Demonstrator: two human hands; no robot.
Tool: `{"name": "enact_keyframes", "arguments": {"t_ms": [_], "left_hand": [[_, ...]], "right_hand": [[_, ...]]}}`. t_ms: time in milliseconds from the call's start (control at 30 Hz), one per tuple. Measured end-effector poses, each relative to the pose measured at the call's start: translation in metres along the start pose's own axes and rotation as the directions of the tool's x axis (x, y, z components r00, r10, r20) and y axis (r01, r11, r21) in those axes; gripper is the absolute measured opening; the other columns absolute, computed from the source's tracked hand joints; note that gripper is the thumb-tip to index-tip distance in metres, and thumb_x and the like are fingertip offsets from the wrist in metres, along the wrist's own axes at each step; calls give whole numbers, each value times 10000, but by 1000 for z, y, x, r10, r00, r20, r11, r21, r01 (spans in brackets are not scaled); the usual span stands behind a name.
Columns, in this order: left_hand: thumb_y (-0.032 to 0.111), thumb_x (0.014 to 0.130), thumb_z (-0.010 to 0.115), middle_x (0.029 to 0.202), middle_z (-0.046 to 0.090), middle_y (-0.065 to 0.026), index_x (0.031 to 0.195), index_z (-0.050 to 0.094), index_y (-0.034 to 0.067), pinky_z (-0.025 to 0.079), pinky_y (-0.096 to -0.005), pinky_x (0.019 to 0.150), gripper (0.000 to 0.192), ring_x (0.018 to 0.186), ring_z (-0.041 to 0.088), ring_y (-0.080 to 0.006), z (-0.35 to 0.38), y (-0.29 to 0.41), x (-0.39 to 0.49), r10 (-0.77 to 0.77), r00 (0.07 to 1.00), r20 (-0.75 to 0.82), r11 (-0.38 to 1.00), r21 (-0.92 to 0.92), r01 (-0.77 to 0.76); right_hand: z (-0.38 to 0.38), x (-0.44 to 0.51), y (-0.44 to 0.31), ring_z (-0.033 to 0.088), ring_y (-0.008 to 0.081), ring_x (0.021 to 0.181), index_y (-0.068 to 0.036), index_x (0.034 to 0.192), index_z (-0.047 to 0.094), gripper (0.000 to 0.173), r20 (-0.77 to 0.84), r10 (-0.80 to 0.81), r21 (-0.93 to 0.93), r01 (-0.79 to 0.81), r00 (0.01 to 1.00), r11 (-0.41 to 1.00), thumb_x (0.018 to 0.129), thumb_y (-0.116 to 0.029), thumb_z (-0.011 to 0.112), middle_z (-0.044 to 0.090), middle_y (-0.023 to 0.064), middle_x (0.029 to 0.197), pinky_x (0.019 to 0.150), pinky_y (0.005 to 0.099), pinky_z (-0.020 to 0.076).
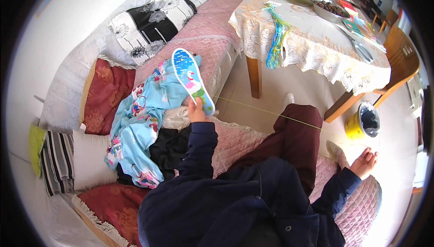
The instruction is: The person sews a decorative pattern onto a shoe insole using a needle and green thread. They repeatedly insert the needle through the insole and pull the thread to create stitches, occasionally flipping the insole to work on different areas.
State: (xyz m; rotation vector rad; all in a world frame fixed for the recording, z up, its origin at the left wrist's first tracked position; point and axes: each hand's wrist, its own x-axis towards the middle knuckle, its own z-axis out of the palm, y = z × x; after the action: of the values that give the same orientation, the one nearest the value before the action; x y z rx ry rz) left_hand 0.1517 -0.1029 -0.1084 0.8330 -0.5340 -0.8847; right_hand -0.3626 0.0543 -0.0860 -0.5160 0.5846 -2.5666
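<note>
My left hand (196, 110) grips an embroidered shoe insole (190, 79) near its lower end. The insole has a white edge, a blue upper part, a white duck and green patches. From it a taut yellow-green thread (264, 109) stretches across my raised knee towards my right hand (365, 164). That hand is held out to the right with fingers curled, and the thread's line leads to its fingertips. Its far end fades against the pale floor; whether a needle is there is too small to tell.
On the lace-covered table (305, 40) lie a skein of coloured embroidery thread (277, 40), scissors (361, 50) and a metal bowl of brown nuts or fruit (328, 9). A yellow bin (354, 126) stands by the table. Light-blue printed cloth (139, 138) and cushions (110, 94) cover the sofa.
</note>
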Motion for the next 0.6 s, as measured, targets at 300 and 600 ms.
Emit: {"name": "enact_keyframes", "arguments": {"t_ms": [300,600], "left_hand": [[182,917,415,744,465,-65,1293,355,12,361,-231,471,417,540,423,-147,104,7,-110,-283,275,919,152,-240,959],[247,946,352,717,489,-25,1264,418,35,404,-228,488,388,493,473,-115,126,32,-153,-288,93,953,70,-76,995]], "right_hand": [[180,-130,47,570,140,568,-27,895,626,112,647,257,-714,452,718,535,797,7,584,556,82,794,494,227,448],[226,-149,34,581,200,648,8,887,615,411,899,-20,-396,831,438,392,479,36,649,559,82,825,540,261,498]]}}
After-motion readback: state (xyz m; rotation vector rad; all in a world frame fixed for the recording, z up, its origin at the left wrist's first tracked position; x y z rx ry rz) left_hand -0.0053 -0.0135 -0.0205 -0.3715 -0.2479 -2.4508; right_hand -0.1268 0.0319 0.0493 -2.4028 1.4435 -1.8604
